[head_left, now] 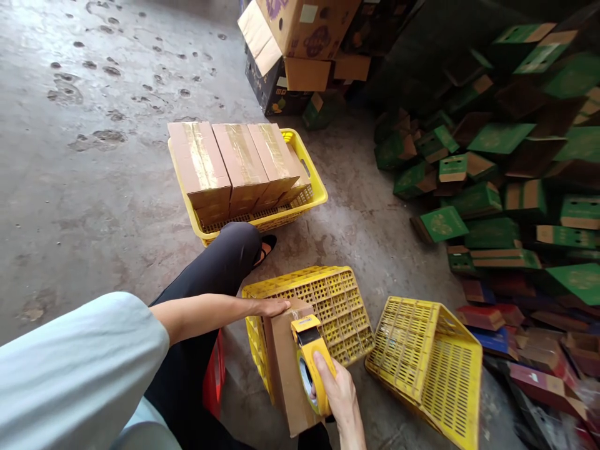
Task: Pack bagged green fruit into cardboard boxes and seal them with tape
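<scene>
A brown cardboard box [294, 365] stands tilted in front of me, leaning on an overturned yellow plastic crate [335, 306]. At the box's far end, my left hand [274, 306] grips the edge; its fingers are partly hidden. My right hand [344, 390] is closed around a yellow tape dispenser [315, 359] with a tape roll in it. The dispenser's head lies against the box near its far end, where a short bit of clear tape shows. Part of the box's lower end is hidden by my hand and the dispenser.
Beyond my knee, a yellow basket [319, 190] holds several taped cardboard boxes [199, 156]. Another yellow crate [422, 362] lies on its side at right. Green cartons [497, 200] are heaped along the right. Larger open cartons [309, 37] stand at the back. A red stool edge [214, 378] shows beneath me.
</scene>
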`<state>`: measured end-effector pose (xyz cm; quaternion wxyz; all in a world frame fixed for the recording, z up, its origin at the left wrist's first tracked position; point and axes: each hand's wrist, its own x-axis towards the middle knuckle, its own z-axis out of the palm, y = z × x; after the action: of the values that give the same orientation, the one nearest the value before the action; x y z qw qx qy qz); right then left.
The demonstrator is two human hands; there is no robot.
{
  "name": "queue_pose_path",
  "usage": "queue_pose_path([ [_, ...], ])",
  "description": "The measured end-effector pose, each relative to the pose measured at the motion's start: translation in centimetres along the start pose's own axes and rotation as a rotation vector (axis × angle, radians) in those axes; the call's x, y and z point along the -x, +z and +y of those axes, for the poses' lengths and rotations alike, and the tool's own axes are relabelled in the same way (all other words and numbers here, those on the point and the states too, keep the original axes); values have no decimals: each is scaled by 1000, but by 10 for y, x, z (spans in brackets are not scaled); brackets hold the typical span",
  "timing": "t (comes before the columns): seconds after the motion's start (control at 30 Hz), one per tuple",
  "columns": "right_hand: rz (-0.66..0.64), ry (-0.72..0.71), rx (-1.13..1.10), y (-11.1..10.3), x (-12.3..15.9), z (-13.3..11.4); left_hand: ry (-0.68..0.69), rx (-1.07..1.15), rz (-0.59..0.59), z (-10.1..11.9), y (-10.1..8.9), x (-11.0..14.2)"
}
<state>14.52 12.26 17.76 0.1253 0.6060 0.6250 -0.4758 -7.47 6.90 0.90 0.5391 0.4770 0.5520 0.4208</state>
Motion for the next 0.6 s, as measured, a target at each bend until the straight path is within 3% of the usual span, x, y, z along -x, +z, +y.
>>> queue_pose_path([
  [0.13, -36, 7, -43, 0, 6, -7, -16, 25, -37, 10, -2, 2],
  [0.3, -68, -22, -36, -4, 10, -14, 247, 73, -237, 30, -10, 18],
  [0.47, -101, -25, -92, -7, 10, -8, 310, -157, -417, 34, -11, 28],
  [0.6, -111, -10, -137, -5, 10, 0, 320, -333, -439, 32, -6, 25],
])
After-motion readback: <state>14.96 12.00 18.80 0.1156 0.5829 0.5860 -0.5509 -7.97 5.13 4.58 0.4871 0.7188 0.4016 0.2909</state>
